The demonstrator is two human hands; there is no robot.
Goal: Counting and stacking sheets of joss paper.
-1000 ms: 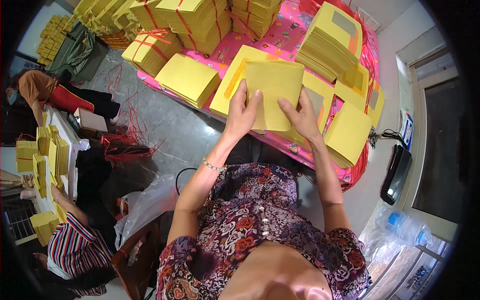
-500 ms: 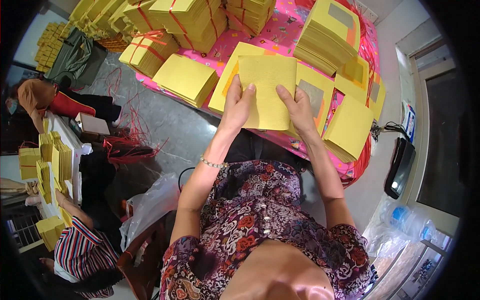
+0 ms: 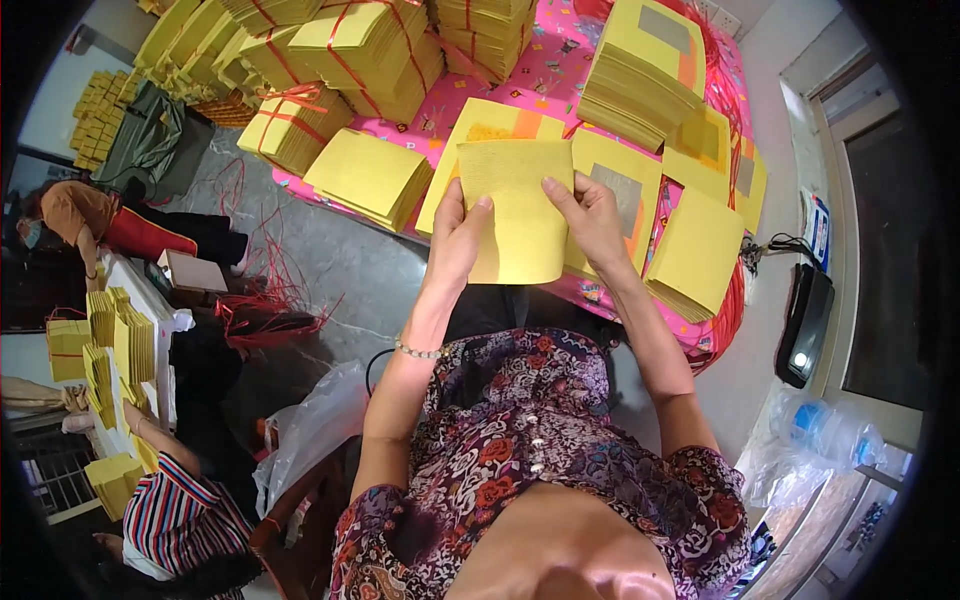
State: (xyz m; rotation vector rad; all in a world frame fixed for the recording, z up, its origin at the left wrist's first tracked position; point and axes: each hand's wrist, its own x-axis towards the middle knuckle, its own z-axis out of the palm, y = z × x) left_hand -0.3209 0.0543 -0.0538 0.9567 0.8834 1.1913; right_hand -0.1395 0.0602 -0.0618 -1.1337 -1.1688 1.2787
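A folded bundle of yellow paper (image 3: 518,215) is held up between my two hands, above the near edge of the table. My left hand (image 3: 458,235) grips its left side, thumb on the front. On the right side, my right hand (image 3: 592,218) pinches it the same way; the fingers behind the paper are hidden. Behind it lies a flat yellow sheet stack with an orange patch (image 3: 490,130). To its right is another with a grey square (image 3: 617,190). Folded yellow bundles (image 3: 370,170) lie left of my hands, and another folded stack (image 3: 700,255) lies right.
Tall yellow stacks tied with red ribbon (image 3: 360,50) stand on the pink patterned tablecloth (image 3: 505,90). A high untied stack (image 3: 640,80) is at the far right. Red strands (image 3: 735,300) hang over the table edge. Two people work at a white table (image 3: 165,375) on the left.
Both hands have brought the folded paper lower and slightly left, nearer my body. My grip on both sides stays the same. The view has shifted slightly.
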